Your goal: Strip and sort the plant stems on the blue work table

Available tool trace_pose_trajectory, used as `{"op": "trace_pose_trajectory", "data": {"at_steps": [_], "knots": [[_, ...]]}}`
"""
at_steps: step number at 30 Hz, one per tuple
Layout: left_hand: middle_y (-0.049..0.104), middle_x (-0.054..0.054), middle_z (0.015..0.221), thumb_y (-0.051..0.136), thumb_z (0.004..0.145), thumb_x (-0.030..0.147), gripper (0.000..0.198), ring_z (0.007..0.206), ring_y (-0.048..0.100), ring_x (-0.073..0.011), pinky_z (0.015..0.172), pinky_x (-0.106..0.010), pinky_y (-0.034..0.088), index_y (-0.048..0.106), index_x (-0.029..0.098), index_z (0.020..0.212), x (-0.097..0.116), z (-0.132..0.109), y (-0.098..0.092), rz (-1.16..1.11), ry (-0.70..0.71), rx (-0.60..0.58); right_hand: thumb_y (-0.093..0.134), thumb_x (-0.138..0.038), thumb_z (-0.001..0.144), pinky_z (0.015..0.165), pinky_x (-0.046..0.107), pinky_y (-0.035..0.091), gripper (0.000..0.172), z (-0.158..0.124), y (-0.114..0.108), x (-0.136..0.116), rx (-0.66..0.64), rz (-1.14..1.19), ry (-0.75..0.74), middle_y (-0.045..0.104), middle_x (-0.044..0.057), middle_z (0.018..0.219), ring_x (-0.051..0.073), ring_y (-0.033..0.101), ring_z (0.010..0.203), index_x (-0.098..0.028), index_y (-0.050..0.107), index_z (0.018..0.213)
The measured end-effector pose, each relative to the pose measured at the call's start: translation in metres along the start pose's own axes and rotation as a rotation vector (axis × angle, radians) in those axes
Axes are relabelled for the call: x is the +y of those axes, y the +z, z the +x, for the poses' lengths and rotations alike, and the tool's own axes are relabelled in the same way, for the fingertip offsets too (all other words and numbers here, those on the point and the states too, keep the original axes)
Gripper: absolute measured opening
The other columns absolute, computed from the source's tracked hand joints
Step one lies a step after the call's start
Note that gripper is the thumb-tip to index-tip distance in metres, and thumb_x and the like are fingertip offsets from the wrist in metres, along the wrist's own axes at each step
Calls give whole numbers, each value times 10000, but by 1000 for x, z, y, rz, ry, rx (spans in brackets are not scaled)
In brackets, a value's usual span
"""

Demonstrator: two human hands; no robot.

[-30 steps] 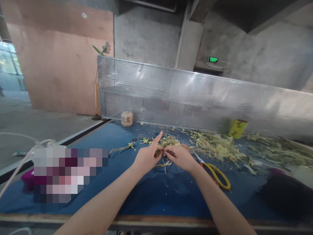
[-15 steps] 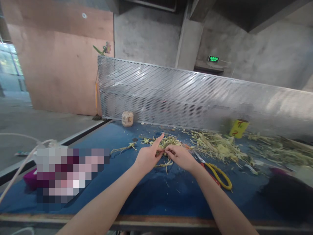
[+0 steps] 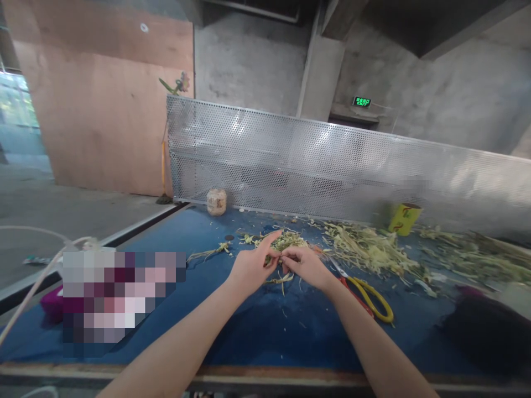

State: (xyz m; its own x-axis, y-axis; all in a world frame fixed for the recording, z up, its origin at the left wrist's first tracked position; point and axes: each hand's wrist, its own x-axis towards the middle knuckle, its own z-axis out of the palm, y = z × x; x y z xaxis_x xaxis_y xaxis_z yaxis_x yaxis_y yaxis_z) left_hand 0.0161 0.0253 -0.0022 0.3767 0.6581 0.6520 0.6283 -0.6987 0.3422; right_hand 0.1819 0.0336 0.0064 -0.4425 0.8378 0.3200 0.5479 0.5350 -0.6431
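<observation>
Both my hands meet over the middle of a blue table (image 3: 257,326). My left hand (image 3: 251,266) pinches a small green plant stem (image 3: 275,260), its index finger curled over the top. My right hand (image 3: 307,267) grips the same stem from the other side with closed fingers. Just behind the hands lies a little heap of green trimmings (image 3: 286,240). Thin bits of stem (image 3: 280,279) lie under the hands on the cloth.
Yellow-handled scissors (image 3: 365,294) lie right of my right wrist. Pale straw-like cuttings (image 3: 369,249) spread across the right side. A yellow cup (image 3: 403,218) and a small jar (image 3: 216,201) stand by a perforated metal panel (image 3: 315,166). A white cable (image 3: 37,271) crosses the left.
My left index finger, pointing up and outward before, has curled down onto the stem. Both hands stay in the same spot.
</observation>
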Motion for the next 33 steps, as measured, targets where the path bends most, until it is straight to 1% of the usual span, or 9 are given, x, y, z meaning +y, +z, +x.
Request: {"op": "trace_pose_trajectory", "data": {"at_steps": [5,9,12,14,17,20,25,29,33], "knots": [[694,-1,801,376,814,238,419,516,590,-102,476,-190,392,370,219,1233,-5,1,3,278,149,29,426,-179,767,506,200,369,150,2,0,0,-28,222,54,567,-6,564,78,455,484,-146,560,707],[696,-10,762,342,838,235,373,464,569,-90,433,-183,366,426,226,1202,-7,1,6,402,255,88,463,-320,780,519,200,379,208,3,1,1,-19,333,33,556,-10,553,75,458,489,-146,532,690],[694,-8,716,350,839,232,391,417,541,-81,411,-174,355,390,212,1228,-7,0,5,401,276,94,483,-388,767,511,202,371,254,4,0,4,-23,369,16,549,-13,541,75,442,477,-152,520,679],[695,-2,754,354,839,244,441,449,558,-82,438,-169,384,303,213,1276,-6,0,3,297,237,83,474,-398,774,515,205,368,268,4,-1,5,-31,373,-1,553,-8,552,78,439,485,-157,512,661],[688,16,863,368,831,264,535,508,589,-80,515,-172,440,158,241,1323,-4,-1,-1,47,111,18,449,-356,799,545,212,368,254,2,-3,7,-29,305,-43,561,4,601,90,457,533,-161,508,647],[677,33,910,380,819,260,564,457,574,-70,543,-184,462,128,273,1325,-2,-1,-3,-103,3,-62,410,-285,824,562,215,360,239,1,-4,6,-10,139,-75,554,6,635,99,473,574,-165,517,647],[672,37,908,405,805,262,592,465,575,-70,543,-182,457,123,282,1326,-1,1,-2,-135,-83,-58,389,-196,824,551,205,336,214,-2,-4,2,11,-89,-121,545,-11,625,93,459,559,-174,513,652],[668,42,914,395,812,261,587,459,570,-67,537,-179,447,114,293,1326,0,2,-1,-131,-91,-65,384,-172,824,560,203,333,200,-2,-5,0,43,-175,-148,538,-12,624,95,464,573,-177,487,652],[661,54,920,403,805,229,607,446,558,-61,534,-174,436,100,307,1325,0,2,0,-122,-103,-75,382,-160,819,573,210,329,207,-2,-7,-2,55,-271,-129,526,-11,621,103,469,596,-180,466,632]]}}
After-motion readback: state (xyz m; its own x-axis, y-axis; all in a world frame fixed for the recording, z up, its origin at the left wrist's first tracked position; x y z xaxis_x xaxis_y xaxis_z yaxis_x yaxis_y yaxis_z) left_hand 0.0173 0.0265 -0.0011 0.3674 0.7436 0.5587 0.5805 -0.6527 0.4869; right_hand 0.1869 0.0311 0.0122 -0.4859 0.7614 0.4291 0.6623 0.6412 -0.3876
